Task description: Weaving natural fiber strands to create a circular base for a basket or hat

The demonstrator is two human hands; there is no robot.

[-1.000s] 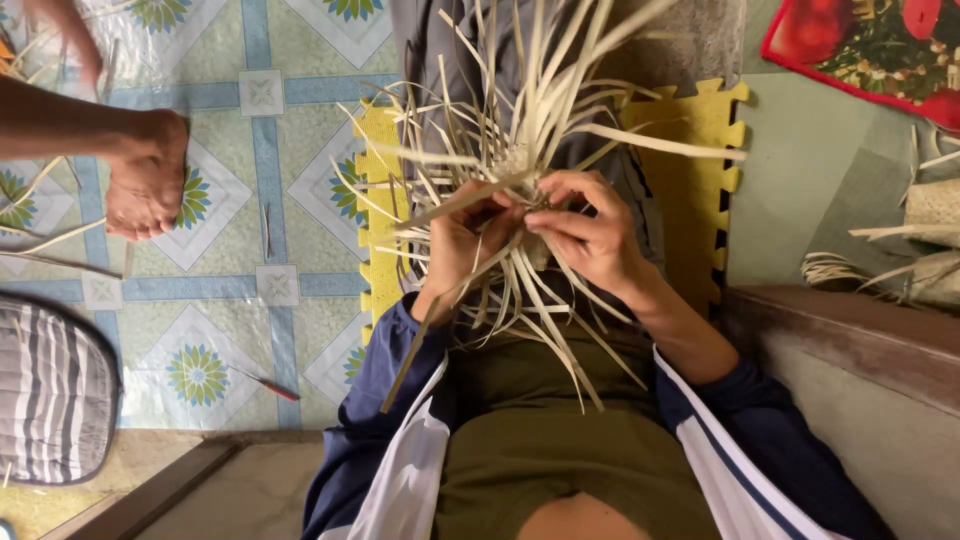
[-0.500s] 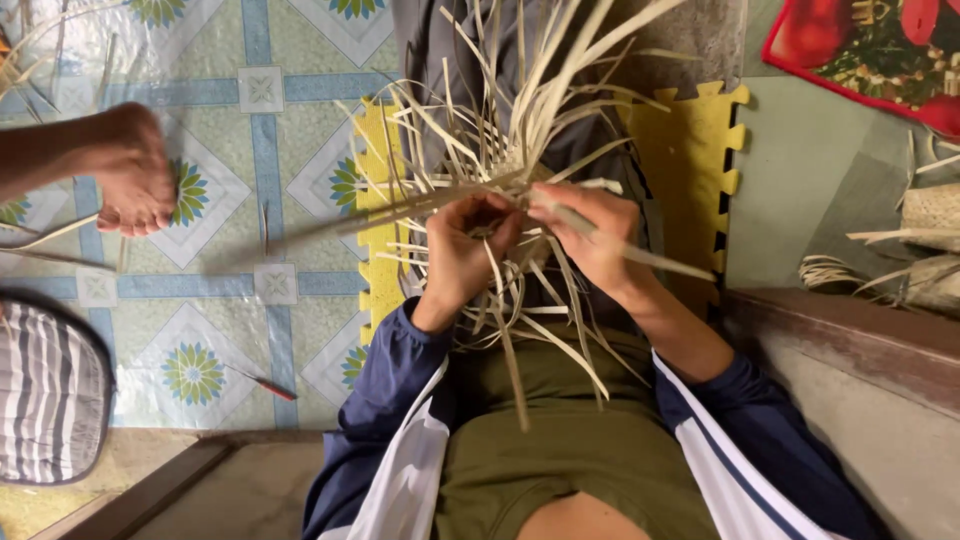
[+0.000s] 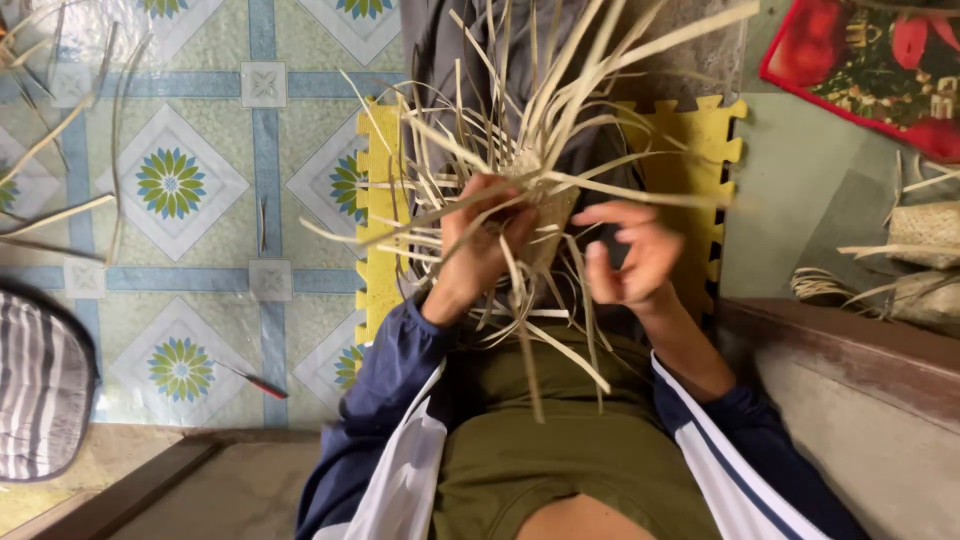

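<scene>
A half-woven piece of pale straw sits over my lap, its small woven centre ringed by long loose strips fanning out in all directions. My left hand grips the woven centre and a few strips, fingers curled around them. Just to the right of the weave, my right hand hovers with fingers spread and slightly bent, holding nothing; it is blurred. Navy sleeves with white panels cover both arms.
A yellow foam puzzle mat lies under the weave on a patterned tile floor. A red-handled tool lies on the tiles at left. Loose strips, a striped cushion, a red cloth, woven items and a wooden ledge surround me.
My right hand has let go of the strips and pulled away to the right. Another person's foot at the upper left has gone out of view. The weave has turned slightly.
</scene>
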